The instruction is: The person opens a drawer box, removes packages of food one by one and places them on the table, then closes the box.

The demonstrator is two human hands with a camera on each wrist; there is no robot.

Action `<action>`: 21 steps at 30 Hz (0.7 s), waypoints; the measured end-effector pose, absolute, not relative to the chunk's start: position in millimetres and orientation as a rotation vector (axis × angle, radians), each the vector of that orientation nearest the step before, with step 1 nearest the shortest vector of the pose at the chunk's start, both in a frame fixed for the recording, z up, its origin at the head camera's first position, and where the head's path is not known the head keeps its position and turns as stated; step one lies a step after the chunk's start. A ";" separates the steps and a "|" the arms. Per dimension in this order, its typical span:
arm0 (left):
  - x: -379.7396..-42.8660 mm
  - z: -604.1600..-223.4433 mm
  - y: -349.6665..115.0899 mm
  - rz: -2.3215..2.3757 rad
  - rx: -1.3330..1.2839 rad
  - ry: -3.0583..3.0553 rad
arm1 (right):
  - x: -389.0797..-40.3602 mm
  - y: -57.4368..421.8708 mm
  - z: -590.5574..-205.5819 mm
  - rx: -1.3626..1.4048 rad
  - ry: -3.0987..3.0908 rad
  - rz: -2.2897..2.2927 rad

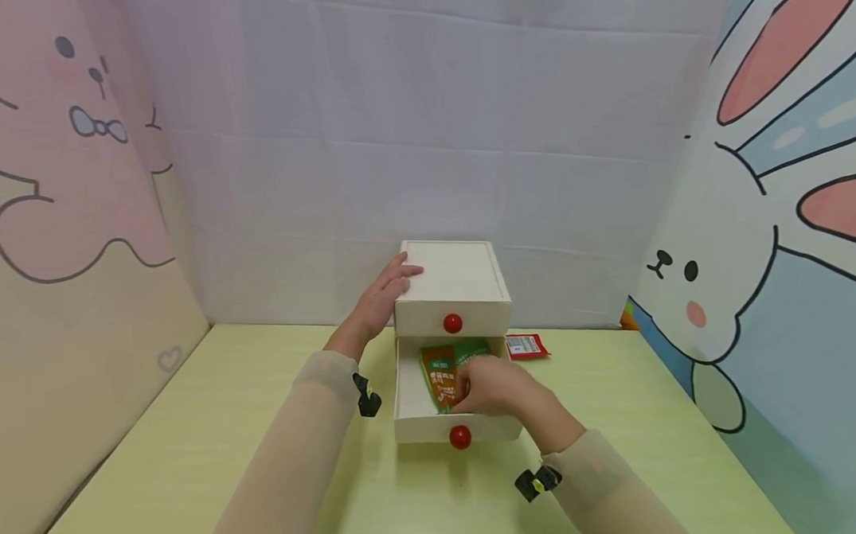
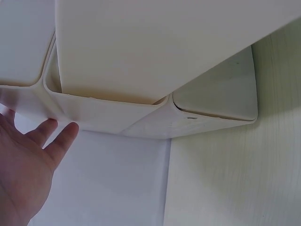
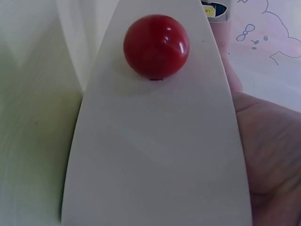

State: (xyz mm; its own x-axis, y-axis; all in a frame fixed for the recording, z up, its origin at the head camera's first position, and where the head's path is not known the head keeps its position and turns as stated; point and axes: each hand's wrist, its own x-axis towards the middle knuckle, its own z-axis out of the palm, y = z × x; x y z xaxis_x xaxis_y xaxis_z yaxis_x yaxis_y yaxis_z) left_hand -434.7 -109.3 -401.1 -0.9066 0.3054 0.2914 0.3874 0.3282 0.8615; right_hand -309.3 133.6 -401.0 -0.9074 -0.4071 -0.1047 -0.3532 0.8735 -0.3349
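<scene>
A small white two-drawer cabinet (image 1: 451, 270) stands on the table, its upper drawer closed and its lower drawer (image 1: 413, 379) pulled out. My left hand (image 1: 378, 303) rests with extended fingers against the cabinet's left side and top edge; the left wrist view shows those fingertips at the side wall. Inside the lower drawer lies a brown and green printed packet (image 1: 441, 370). Reaching in over the drawer front, my right hand (image 1: 496, 385) pinches at the packet with bent fingers, the fingertips partly hidden. The drawer's red knob (image 3: 156, 47) faces the right wrist camera.
A red packet with a white label (image 1: 525, 346) lies on the table just right of the cabinet. A white curtain (image 1: 422, 140) hangs behind it. Printed cartoon panels stand at left and right of the pale green table (image 1: 191, 437).
</scene>
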 end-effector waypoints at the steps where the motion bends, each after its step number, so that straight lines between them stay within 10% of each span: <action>1: -434.2 -401.0 -109.4 -1.656 -0.652 -2.497 | -309.6 133.5 -401.0 -0.595 2.864 -0.481; 21: -433.0 -400.7 -109.0 -1.644 -0.673 -2.480 | -311.0 140.7 -403.5 -0.772 2.828 -0.606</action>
State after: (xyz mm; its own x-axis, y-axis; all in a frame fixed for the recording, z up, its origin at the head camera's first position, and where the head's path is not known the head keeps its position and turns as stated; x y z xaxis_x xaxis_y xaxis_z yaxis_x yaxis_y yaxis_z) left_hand -433.0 -109.0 -400.7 -0.8987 0.3093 0.3110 0.4069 0.3231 0.8544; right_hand -311.0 140.7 -403.5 -0.8569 -0.5143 -0.0357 -0.4546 0.7863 -0.4184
